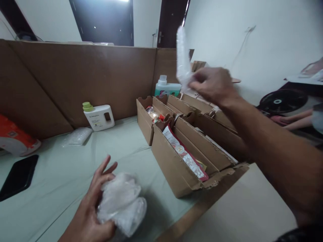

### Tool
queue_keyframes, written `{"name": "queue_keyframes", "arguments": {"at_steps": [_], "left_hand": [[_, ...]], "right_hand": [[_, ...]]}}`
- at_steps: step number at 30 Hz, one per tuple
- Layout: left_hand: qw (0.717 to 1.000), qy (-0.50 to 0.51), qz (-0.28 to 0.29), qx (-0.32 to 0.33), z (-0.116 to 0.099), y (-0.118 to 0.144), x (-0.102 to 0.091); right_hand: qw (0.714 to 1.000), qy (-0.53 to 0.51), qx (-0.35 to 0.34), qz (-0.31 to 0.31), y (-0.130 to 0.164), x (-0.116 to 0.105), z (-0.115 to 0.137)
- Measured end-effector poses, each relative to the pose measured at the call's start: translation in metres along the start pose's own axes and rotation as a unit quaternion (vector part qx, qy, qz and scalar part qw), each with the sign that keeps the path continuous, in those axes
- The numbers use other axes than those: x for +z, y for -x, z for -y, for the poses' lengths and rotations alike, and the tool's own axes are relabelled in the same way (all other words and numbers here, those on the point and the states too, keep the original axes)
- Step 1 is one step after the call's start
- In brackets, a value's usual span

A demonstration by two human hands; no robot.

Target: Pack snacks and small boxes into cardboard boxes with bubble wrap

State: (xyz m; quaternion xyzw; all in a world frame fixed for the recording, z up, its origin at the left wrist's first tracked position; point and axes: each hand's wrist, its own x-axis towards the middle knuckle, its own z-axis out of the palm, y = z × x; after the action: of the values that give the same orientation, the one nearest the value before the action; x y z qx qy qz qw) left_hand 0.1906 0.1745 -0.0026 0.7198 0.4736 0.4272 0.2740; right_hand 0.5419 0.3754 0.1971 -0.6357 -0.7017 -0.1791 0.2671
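Observation:
My left hand [92, 211] is low at the front and grips a crumpled wad of clear plastic bags [122, 201] just above the pale green surface. My right hand [214, 84] is raised over the cardboard boxes and pinches a single white plastic bag [182, 57] that stands up from its fingers, blurred by motion. Below the right arm sit several narrow open cardboard boxes [174, 168]; the nearest holds a flat red and white packet [186, 154], and a farther one holds small red-wrapped items [154, 116].
A white jug with a green cap [98, 116] and a clear bag [77, 136] stand by the brown cardboard wall [75, 77]. A teal bottle [166, 88] is behind the boxes. A black phone [17, 176] and an orange pack [15, 137] lie left. Another person's arm [295, 121] shows at right.

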Motion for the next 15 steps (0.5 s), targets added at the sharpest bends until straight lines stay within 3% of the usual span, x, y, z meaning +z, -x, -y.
{"name": "queue_keyframes", "arguments": {"at_steps": [2,4,5,7,9,10,11,12,14,15], "left_hand": [[0.994,-0.033,0.003,0.102,-0.016,-0.009,0.001],[0.979,-0.093,0.013,0.183,-0.029,-0.017,0.001],[0.97,-0.122,0.033,0.206,-0.034,-0.02,0.0],[0.959,-0.154,0.089,0.22,-0.039,-0.023,-0.002],[0.961,-0.143,0.124,0.2,-0.034,-0.021,-0.003],[0.966,-0.132,0.123,0.182,-0.028,-0.018,-0.004],[0.973,-0.123,0.11,0.164,-0.021,-0.015,-0.005],[0.978,-0.119,0.093,0.142,-0.012,-0.01,-0.006],[0.985,-0.122,0.07,0.1,0.007,0.001,-0.008],[0.987,-0.121,0.062,0.084,0.016,0.007,-0.008]], "right_hand": [[0.984,-0.022,-0.161,0.073,0.035,-0.011,0.054],[0.927,-0.046,-0.332,0.167,0.075,-0.014,0.101],[0.882,-0.084,-0.41,0.218,0.093,-0.013,0.119],[0.804,-0.161,-0.489,0.296,0.116,-0.008,0.139],[0.764,-0.252,-0.48,0.349,0.114,-0.001,0.135],[0.769,-0.29,-0.444,0.357,0.102,0.004,0.126],[0.791,-0.317,-0.389,0.349,0.086,0.01,0.112],[0.831,-0.319,-0.316,0.327,0.065,0.017,0.095],[0.943,-0.221,-0.114,0.222,0.021,0.033,0.055],[0.969,-0.148,-0.014,0.196,0.002,0.043,0.035]]}}
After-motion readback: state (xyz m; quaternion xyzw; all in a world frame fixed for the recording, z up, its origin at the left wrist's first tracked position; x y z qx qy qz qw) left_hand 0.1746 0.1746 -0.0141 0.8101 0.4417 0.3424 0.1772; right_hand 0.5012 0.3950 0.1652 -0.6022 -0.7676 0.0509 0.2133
